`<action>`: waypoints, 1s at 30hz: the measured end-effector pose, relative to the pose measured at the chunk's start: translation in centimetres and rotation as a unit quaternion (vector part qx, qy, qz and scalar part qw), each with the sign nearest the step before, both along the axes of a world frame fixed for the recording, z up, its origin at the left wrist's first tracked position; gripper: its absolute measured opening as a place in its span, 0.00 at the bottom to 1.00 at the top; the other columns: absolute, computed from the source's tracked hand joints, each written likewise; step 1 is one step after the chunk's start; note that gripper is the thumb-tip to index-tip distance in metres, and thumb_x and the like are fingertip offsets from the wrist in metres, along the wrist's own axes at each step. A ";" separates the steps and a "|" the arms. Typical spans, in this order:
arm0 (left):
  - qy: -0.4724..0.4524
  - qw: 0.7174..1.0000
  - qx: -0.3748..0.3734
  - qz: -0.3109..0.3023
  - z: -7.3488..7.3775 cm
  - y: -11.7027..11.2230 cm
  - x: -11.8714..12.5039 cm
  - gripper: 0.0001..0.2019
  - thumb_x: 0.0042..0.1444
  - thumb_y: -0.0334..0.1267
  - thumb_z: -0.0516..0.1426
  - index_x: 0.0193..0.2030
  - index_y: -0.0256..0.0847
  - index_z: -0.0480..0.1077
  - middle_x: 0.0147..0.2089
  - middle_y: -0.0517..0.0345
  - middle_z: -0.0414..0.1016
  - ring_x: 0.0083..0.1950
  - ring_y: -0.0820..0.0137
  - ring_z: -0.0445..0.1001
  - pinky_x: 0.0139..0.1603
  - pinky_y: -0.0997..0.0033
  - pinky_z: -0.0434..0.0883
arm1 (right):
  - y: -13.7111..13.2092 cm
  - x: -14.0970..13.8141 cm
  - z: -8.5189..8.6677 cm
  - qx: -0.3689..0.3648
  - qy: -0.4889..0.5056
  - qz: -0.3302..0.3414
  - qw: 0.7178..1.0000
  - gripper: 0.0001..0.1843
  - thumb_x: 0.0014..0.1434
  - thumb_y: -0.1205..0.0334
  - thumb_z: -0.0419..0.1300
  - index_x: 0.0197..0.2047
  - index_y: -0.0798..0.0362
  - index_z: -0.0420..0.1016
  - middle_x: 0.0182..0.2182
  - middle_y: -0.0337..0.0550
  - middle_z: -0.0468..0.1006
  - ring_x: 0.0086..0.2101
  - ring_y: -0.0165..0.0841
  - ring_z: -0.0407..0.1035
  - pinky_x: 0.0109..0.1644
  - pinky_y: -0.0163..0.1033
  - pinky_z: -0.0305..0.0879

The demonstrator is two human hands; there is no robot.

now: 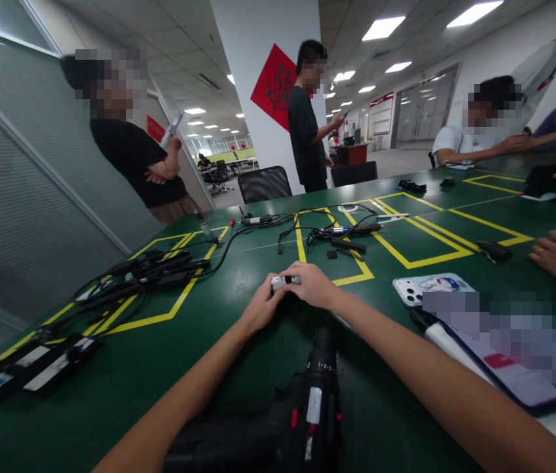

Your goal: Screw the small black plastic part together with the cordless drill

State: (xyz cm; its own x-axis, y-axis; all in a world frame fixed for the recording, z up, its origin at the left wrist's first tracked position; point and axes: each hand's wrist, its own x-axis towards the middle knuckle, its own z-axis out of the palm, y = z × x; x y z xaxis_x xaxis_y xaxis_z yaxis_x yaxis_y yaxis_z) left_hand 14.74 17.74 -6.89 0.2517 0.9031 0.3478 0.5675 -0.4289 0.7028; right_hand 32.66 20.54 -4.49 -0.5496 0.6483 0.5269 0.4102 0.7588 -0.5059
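Reaches out over a green table, past a black power drill lying close by. With bent fingers of the left hand and right hand, pinches a small white object between them, just beyond the drill's tip.

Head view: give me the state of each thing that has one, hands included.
Left hand, closed on small white object
Right hand, closed on it too
Small white object, held
Black drill, lying on its side
Phone, camera side up
Black cables, bunched
Ceiling lights, lit
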 end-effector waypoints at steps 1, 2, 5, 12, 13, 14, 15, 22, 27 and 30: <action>0.000 1.000 -0.001 -0.003 0.1 -0.1 0.0 0.14 0.62 0.44 0.52 0.48 0.36 0.67 0.43 0.54 0.72 0.42 0.66 0.73 0.44 0.58 0.71 | 0.1 0.0 0.0 -0.005 0.006 -0.006 1.000 0.14 0.55 0.66 0.61 0.47 0.54 0.76 0.41 0.46 0.75 0.40 0.32 0.70 0.48 0.37 0.63; 0.000 1.000 -0.002 -0.006 0.1 -0.1 -0.1 0.14 0.62 0.44 0.52 0.48 0.36 0.67 0.43 0.54 0.72 0.42 0.66 0.73 0.44 0.58 0.71 | 0.1 0.0 0.0 -0.008 0.010 -0.010 1.000 0.15 0.55 0.64 0.62 0.47 0.54 0.76 0.41 0.46 0.76 0.40 0.32 0.70 0.47 0.37 0.63; 0.002 1.000 -0.005 -0.020 0.1 -0.2 -0.4 0.14 0.62 0.44 0.52 0.48 0.36 0.66 0.43 0.54 0.72 0.42 0.65 0.72 0.44 0.59 0.71 | 0.1 0.1 -0.1 -0.008 0.010 -0.006 1.000 0.15 0.55 0.62 0.63 0.46 0.53 0.77 0.40 0.45 0.77 0.39 0.32 0.70 0.47 0.36 0.63; 0.042 0.999 -0.011 -0.021 -0.1 0.1 -0.3 0.14 0.58 0.43 0.57 0.47 0.36 0.67 0.42 0.55 0.71 0.40 0.66 0.72 0.43 0.60 0.71 | 0.4 0.4 -0.4 0.013 -0.015 -0.058 0.998 0.13 0.56 0.59 0.61 0.44 0.54 0.77 0.38 0.46 0.78 0.40 0.34 0.68 0.48 0.39 0.61; 0.048 0.999 -0.011 -0.019 -0.1 0.0 -0.2 0.14 0.58 0.44 0.57 0.46 0.36 0.67 0.41 0.55 0.72 0.40 0.66 0.72 0.42 0.60 0.71 | 0.4 0.5 -0.4 0.015 -0.018 -0.060 0.998 0.13 0.56 0.58 0.61 0.43 0.54 0.77 0.39 0.46 0.77 0.40 0.34 0.67 0.47 0.39 0.61; 0.053 0.998 -0.010 -0.018 0.0 0.0 -0.1 0.14 0.58 0.44 0.57 0.45 0.36 0.68 0.41 0.55 0.72 0.40 0.66 0.72 0.43 0.60 0.70 | 0.3 0.6 -0.4 0.019 -0.021 -0.061 0.998 0.12 0.56 0.58 0.61 0.42 0.54 0.77 0.38 0.46 0.77 0.40 0.34 0.66 0.47 0.39 0.61; 0.058 0.998 -0.009 -0.019 0.0 -0.1 0.0 0.13 0.58 0.44 0.57 0.44 0.36 0.68 0.41 0.55 0.72 0.40 0.66 0.72 0.43 0.60 0.70 | 0.2 0.7 -0.3 0.028 -0.023 -0.062 0.997 0.12 0.57 0.57 0.61 0.41 0.54 0.76 0.38 0.46 0.76 0.40 0.34 0.66 0.47 0.39 0.61; 0.061 0.998 -0.005 -0.033 0.3 -0.3 0.0 0.12 0.58 0.43 0.57 0.43 0.36 0.68 0.39 0.56 0.72 0.39 0.67 0.72 0.42 0.61 0.71 | -1.2 0.9 0.4 0.120 -0.071 -0.026 0.990 0.08 0.60 0.62 0.56 0.39 0.59 0.70 0.37 0.49 0.71 0.41 0.36 0.62 0.48 0.42 0.59; 0.053 0.998 -0.004 -0.042 0.2 -0.2 0.1 0.12 0.58 0.42 0.57 0.44 0.36 0.68 0.42 0.55 0.72 0.42 0.65 0.72 0.44 0.59 0.71 | -1.0 0.7 0.0 0.103 -0.039 0.008 0.994 0.07 0.60 0.67 0.55 0.42 0.58 0.70 0.39 0.48 0.72 0.44 0.35 0.63 0.50 0.42 0.59; 0.043 0.998 -0.007 -0.048 0.1 -0.1 0.0 0.12 0.59 0.42 0.56 0.45 0.36 0.68 0.42 0.55 0.72 0.42 0.66 0.72 0.44 0.59 0.71 | -0.6 0.6 -0.2 0.081 -0.017 0.019 0.996 0.08 0.61 0.66 0.55 0.42 0.58 0.71 0.40 0.48 0.73 0.44 0.34 0.65 0.51 0.40 0.60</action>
